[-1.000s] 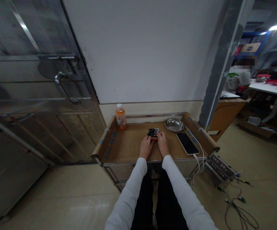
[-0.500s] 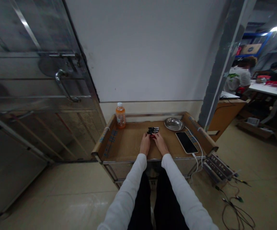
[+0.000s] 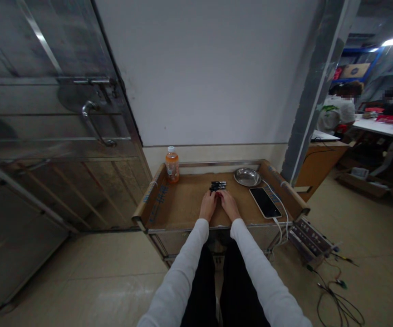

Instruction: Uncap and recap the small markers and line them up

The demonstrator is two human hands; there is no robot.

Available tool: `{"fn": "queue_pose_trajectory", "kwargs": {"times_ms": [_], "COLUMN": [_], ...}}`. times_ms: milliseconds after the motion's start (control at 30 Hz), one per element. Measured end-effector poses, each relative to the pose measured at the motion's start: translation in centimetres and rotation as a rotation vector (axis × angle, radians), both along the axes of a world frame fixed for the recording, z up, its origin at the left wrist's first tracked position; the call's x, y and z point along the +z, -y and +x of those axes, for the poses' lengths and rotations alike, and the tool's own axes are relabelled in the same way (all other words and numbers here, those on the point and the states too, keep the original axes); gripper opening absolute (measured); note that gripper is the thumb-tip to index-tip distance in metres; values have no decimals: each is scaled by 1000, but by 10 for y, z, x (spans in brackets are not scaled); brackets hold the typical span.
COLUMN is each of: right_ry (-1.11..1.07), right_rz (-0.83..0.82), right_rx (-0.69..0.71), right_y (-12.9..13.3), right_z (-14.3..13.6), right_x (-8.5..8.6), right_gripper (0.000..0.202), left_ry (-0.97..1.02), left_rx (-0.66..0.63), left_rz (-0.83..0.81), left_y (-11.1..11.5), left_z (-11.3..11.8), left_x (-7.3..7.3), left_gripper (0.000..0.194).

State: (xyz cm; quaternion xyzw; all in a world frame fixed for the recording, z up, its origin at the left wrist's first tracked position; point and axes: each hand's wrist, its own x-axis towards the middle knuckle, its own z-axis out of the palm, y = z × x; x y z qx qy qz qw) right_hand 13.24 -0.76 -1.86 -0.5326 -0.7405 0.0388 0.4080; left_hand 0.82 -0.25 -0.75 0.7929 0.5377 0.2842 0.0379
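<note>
Several slim black pens point(image 3: 218, 183) with pale markings lie side by side, crosswise, on the cardboard-lined top of the cart point(image 3: 186, 206). Just on the near side of them are both my hands, fingertips close together. My left hand point(image 3: 208, 206) has its fingers curled in and pressed down by the nearest pen. Opposite it, my right hand point(image 3: 229, 206) is closed in the same way. A bit of something small and red point(image 3: 218, 194) shows between the fingertips; my fingers cover most of it, so its kind is not clear.
An orange drink bottle point(image 3: 172, 165) stands at the back left of the cart. At the right are a round metal dish point(image 3: 247, 177) and a phone point(image 3: 265, 202) with a white cable point(image 3: 284, 204). A box with cables sits on the floor. People work at tables far right.
The view has shifted slightly. My hands stay at the near side of the pens with the fingertips a little readjusted, and less of the red thing shows.
</note>
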Motion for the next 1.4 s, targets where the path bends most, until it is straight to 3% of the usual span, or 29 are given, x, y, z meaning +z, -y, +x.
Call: {"fn": "queue_pose_trajectory", "kwargs": {"times_ms": [300,500,700,867,967,1100,1400], "right_ry": [60,74,133,302,358,331,334], "right_rz": [-70,-114,-88,-202,-233,-207,-136], "right_rx": [-214,-469,-422,-343,-351,-427,-419], "right_y": [3,1,-3,-1,-2,-4,-6], "right_z": [0,-3,4,20,25,23,25], "right_x": [2,0,-10,7,14,10,2], "right_gripper": [41,45,49,42,38,35,28], "left_ry": [-26,-48,-103,-89,-40,-72,-122], "left_rx": [127,334,268,219,229,186,173], "left_rz": [-15,38,-11,-74,-117,13,16], "left_y": [5,5,-3,-25,-32,-25,-17], "left_z": [2,-2,-6,-21,-30,-35,-35], "left_x": [7,8,7,18,16,9,12], "left_gripper": [16,31,31,26,24,20,21]}}
